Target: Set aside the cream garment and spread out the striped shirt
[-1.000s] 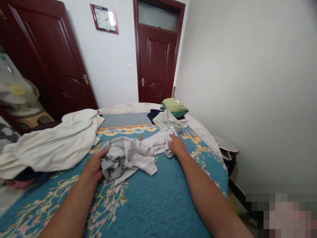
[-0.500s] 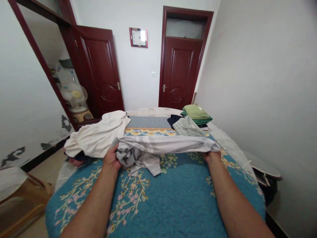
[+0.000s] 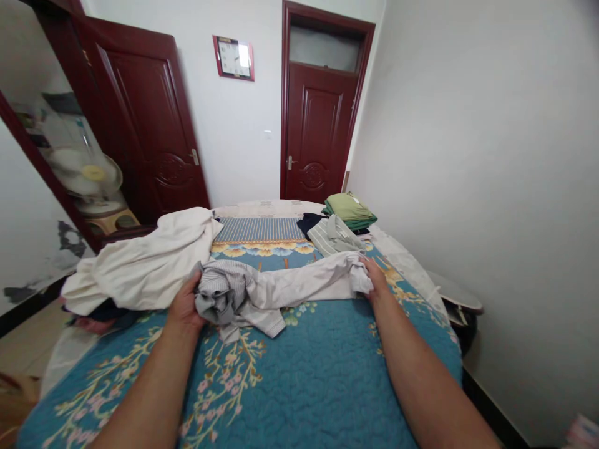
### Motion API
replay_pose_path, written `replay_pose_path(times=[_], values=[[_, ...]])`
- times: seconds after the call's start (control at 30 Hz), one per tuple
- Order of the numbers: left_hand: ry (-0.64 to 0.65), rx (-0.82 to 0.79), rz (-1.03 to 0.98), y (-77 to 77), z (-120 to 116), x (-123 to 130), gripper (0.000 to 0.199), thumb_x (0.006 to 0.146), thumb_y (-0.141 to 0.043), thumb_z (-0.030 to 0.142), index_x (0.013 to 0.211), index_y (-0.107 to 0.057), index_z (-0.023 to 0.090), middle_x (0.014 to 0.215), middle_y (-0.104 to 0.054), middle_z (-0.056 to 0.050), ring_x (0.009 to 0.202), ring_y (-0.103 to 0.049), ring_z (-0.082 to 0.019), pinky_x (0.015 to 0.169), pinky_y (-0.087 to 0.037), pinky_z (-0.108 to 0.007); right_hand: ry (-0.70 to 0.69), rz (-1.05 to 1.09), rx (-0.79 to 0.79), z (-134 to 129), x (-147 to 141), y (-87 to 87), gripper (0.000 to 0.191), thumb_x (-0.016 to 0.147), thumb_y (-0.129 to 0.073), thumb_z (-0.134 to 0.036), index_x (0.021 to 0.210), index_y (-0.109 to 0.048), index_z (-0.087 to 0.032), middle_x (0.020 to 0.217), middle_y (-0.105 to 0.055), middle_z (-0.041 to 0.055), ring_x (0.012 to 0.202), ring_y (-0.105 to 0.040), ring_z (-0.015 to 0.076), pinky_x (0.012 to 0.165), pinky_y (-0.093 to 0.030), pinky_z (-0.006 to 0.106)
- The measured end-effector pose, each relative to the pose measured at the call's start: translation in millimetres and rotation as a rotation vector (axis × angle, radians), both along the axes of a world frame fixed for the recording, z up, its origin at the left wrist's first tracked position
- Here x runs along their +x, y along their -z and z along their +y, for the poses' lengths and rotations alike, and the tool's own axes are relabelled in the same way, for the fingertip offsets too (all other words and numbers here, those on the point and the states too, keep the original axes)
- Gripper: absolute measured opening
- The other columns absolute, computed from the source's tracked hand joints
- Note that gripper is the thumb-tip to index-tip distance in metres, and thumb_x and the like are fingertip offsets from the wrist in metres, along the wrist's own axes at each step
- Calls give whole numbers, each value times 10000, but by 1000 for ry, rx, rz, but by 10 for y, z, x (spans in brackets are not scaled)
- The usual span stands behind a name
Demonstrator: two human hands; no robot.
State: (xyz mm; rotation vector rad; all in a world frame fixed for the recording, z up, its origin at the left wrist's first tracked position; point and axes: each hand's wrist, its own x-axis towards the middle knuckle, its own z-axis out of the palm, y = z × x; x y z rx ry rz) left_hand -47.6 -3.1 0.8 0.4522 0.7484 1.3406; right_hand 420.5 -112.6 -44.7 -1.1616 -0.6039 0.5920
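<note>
A light grey and white striped shirt (image 3: 299,284) stretches sideways between my two hands, low over the teal floral bedspread (image 3: 318,380). My left hand (image 3: 188,302) is closed around its bunched, darker grey striped end. At the other end, my right hand (image 3: 373,279) grips the pale fabric, which folds over near the fingers. Part of the shirt hangs down beside my left hand and rests on the bedspread. Most of my fingertips are hidden by the cloth.
A heap of white cloth (image 3: 145,262) lies at the left, over darker garments. Back right are a grey striped collared shirt (image 3: 334,236), a dark garment (image 3: 309,222) and a stack of folded green clothes (image 3: 349,209). A round-topped stool (image 3: 456,293) stands beside the bed.
The shirt has gone from nearly straight to sagging in the middle, and my right hand has moved closer to my left. The camera view has turned to the right.
</note>
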Motion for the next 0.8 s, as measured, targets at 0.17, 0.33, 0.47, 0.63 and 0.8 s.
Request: replay_pose_path(times=[0.17, 0.33, 0.47, 0.63, 0.8], values=[[72, 82, 31, 1, -54, 75, 412, 1033, -550, 412, 1268, -725, 121, 994, -815, -139, 930, -794, -305, 832, -664, -423, -96, 17, -98, -26, -122, -37, 431, 644, -810, -352, 1044, -756, -201, 924, -787, 42, 797, -724, 210, 705, -576, 306], [268, 182, 271, 15, -114, 94, 299, 868, -770, 346, 1058, -788, 116, 944, -806, -143, 902, -770, -325, 763, -638, -378, -440, 88, -114, -31, -588, -175, 582, 596, -859, -301, 1149, -717, -191, 932, -780, 31, 747, -700, 186, 700, -554, 290], [429, 407, 636, -60, -379, 300, 335, 738, -861, 266, 1052, -810, 162, 882, -783, -94, 810, -724, -275, 684, -572, -306, -653, 106, -51, -52, -1134, -312, 554, 651, -876, -298, 1176, -713, -224, 1013, -770, 19, 761, -685, 157, 713, -542, 268], [640, 650, 889, -128, -820, 685, 798, 712, -844, 257, 1480, -625, 237, 981, -782, -62, 840, -708, -240, 778, -532, -305, -1013, 67, -118, -136, -1671, -279, 455, 691, -857, -280, 1127, -747, -211, 960, -757, 11, 711, -648, 140, 666, -507, 252], [626, 840, 1228, -154, -997, 844, 356, 867, -661, 357, 1176, -751, 206, 1108, -769, -76, 1008, -677, -275, 898, -480, -357, -1165, 168, -145, -229, -1600, -239, 494, 694, -880, -278, 1160, -754, -172, 1078, -774, 72, 841, -711, 184, 775, -555, 298]])
